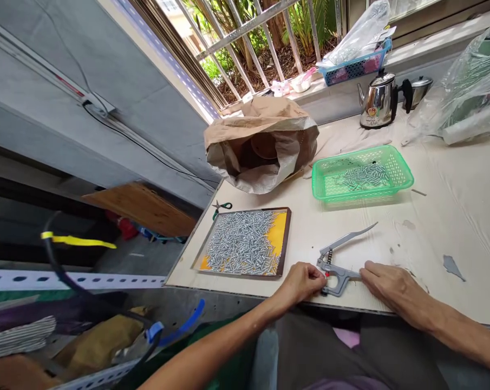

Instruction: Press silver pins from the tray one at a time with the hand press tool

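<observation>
A grey metal hand press tool (339,264) lies near the front edge of the wooden table (451,216), its long lever raised toward the right. My left hand (301,283) pinches at the tool's red-marked jaw with thumb and fingertips; what it holds there is too small to see. My right hand (386,284) rests flat on the table with its fingertips on the tool's lower handle. A yellow tray (280,233) heaped with small silver screws sits left of the tool. A green plastic basket (399,176) with more silver screws stands behind it.
A crumpled brown paper sack (261,143) stands at the back left, small green-handled scissors (220,207) by the tray. A steel kettle (378,100), a blue basket (356,67) and clear plastic bags (468,92) line the back. Clutter and a perforated rail (66,280) lie left of the table.
</observation>
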Motion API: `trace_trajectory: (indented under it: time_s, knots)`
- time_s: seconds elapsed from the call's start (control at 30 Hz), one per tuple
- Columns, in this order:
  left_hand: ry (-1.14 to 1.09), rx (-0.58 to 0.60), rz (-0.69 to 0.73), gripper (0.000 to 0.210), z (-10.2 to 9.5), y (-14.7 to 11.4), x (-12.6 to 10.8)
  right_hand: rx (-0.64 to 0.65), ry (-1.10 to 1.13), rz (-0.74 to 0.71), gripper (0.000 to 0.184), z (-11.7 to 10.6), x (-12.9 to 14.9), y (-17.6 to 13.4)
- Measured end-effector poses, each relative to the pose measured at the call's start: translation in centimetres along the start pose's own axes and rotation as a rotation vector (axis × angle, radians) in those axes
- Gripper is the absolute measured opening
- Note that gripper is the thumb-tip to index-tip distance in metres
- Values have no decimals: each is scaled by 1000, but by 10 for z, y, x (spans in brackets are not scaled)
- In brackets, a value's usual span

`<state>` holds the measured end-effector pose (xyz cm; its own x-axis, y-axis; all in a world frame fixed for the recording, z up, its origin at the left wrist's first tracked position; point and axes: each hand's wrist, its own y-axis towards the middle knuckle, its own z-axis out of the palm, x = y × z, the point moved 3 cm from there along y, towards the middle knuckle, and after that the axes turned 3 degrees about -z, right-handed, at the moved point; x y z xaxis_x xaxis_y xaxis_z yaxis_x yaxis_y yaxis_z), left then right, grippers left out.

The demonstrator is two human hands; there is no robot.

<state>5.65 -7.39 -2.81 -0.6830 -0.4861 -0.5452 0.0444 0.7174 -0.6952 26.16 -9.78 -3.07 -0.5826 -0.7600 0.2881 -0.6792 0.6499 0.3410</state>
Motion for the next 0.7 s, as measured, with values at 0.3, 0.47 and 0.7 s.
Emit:
trace_trajectory:
  time_s: [0.3,0.47,0.7]
  knots:
    - [-107,177,-137,14,6,1,9,205,7,55,12,0,-8,4]
    - [-123,174,-147,20,7,-2,9,164,-111,66,71,-8,-35,16]
    - [-111,177,-170,21,9,-4,10,262,-160,53,80,-7,-40,28]
